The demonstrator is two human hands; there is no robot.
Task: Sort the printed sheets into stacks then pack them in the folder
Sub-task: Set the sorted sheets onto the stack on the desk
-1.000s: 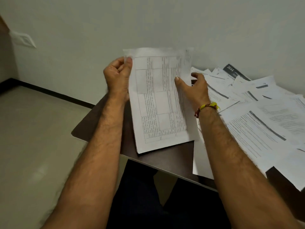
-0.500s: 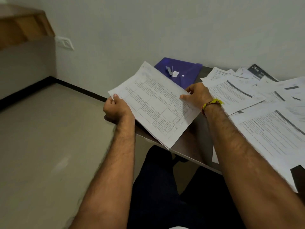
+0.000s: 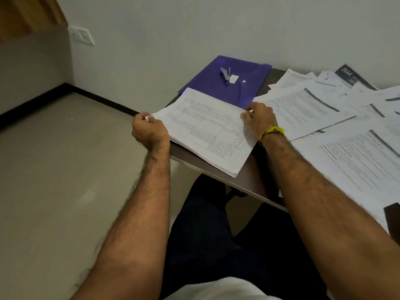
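Note:
A stack of printed sheets with ruled tables [image 3: 207,131] lies on the left corner of the dark table [image 3: 249,182]. My left hand [image 3: 150,132] grips the stack's left edge, fingers curled round it. At the stack's far right corner my right hand [image 3: 259,120] holds the sheets, thumb on top. Behind the stack, against the wall, lies a purple folder [image 3: 229,83] with a small stapler [image 3: 225,74] on it. Loose printed sheets [image 3: 346,131] cover the table to the right.
The table's front edge runs diagonally above my dark-trousered legs [image 3: 212,234]. A dark booklet marked 3644 [image 3: 350,76] lies at the back right. White wall [image 3: 194,29] stands close behind the table. Bare floor [image 3: 54,169] spreads to the left.
The stack, held upright in both hands a second ago, has been lowered flat onto the table's left corner. My view shifted, bringing the purple folder into sight.

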